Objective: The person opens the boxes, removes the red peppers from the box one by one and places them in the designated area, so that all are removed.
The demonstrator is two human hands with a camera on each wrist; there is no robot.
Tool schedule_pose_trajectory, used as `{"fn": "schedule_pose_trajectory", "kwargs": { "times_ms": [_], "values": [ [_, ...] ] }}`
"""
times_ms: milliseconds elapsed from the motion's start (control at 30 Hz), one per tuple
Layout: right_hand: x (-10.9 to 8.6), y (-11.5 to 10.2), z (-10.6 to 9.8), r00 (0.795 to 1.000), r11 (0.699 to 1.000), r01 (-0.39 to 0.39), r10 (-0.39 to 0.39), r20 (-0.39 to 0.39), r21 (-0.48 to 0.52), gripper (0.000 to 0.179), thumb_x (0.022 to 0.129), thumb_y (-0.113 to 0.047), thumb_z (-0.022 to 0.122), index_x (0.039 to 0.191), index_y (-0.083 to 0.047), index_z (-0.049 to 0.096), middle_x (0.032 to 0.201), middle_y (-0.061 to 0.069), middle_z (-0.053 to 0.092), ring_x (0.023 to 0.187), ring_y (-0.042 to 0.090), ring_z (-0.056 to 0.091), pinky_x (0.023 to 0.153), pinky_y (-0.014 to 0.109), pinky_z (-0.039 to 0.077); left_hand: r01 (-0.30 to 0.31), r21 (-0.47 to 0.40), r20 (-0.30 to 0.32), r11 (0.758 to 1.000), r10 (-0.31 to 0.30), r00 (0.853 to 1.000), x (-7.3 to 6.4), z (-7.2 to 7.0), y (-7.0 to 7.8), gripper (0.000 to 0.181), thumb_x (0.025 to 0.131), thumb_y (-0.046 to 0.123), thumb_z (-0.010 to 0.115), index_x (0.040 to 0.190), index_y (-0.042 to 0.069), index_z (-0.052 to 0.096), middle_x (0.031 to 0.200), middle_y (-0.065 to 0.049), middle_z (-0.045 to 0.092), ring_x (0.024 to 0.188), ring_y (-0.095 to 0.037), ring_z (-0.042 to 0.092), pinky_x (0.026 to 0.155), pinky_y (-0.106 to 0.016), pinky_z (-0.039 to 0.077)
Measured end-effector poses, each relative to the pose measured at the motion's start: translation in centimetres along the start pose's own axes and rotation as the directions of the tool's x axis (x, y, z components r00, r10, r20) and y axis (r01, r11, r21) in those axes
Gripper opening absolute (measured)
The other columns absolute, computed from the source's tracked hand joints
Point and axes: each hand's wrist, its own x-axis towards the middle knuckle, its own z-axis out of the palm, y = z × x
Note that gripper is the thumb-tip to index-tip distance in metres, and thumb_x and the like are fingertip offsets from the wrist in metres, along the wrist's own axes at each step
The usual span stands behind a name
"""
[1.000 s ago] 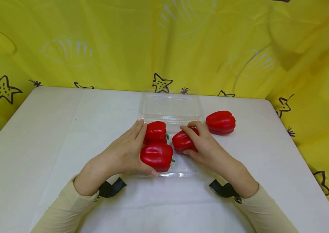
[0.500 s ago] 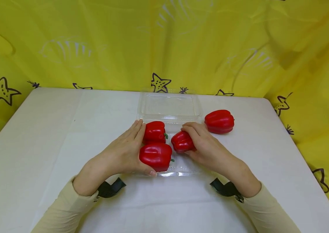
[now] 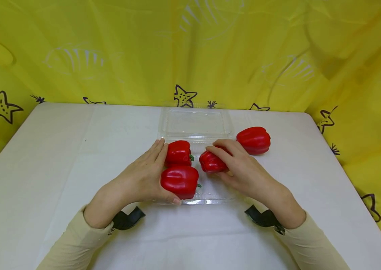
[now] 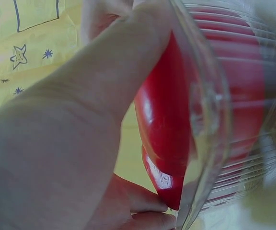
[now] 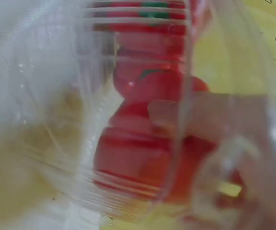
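Two red bell peppers, one in front (image 3: 179, 182) and one behind (image 3: 178, 153), lie in the left half of a clear plastic clamshell box (image 3: 210, 201), green stems pointing right. My left hand (image 3: 136, 180) rests along the box's left side with straight fingers by the rear pepper and the thumb at the front one. In its right half, my right hand (image 3: 244, 168) grips a third bell pepper (image 3: 211, 162) between thumb and fingers, partly covering it. Through the clear wall, the right wrist view shows that pepper (image 5: 133, 158) in the fingers.
Another red bell pepper (image 3: 253, 140) lies on the white table (image 3: 59, 161), outside the box at the back right, close behind my right hand. The box's clear lid (image 3: 195, 122) is folded back. A yellow patterned curtain (image 3: 136, 48) encloses the table's back and sides.
My right hand has shifted its fingers on the third pepper, which has turned and moved slightly within the box's right half. The left hand and its two peppers have stayed put.
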Motion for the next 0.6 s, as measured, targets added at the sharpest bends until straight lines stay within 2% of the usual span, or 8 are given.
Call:
{"fn": "schedule_pose_trajectory", "kwargs": {
  "times_ms": [300, 600],
  "values": [
    [-0.4, 0.3, -1.7, 0.992, 1.0, 0.016, -0.017, -0.128, -0.011, 0.067, 0.074, -0.001, 0.084, 0.134, -0.008, 0.055, 0.134, 0.012, 0.052, 0.127, 0.029, 0.048, 0.089, 0.046, 0.059, 0.004, 0.0, 0.004, 1.0, -0.004, 1.0, 0.1, 0.0, 0.1, 0.138, 0.058, 0.063, 0.086, 0.157, 0.0, 0.015, 0.166, -0.017, 0.013, 0.154, -0.037, 0.012, 0.111, -0.056, 0.041],
    [-0.8, 1.0, -3.4, 0.973, 0.999, -0.02, 0.011, -0.229, -0.038, 0.07, 0.072, 0.004, 0.084, 0.135, -0.006, 0.055, 0.135, 0.016, 0.052, 0.127, 0.032, 0.047, 0.088, 0.049, 0.059, 0.002, -0.001, 0.001, 1.0, -0.002, 1.0, 0.1, 0.0, 0.0, 0.138, 0.058, 0.063, 0.087, 0.157, -0.001, 0.015, 0.166, -0.018, 0.012, 0.154, -0.037, 0.011, 0.113, -0.056, 0.039]
  ]
}}
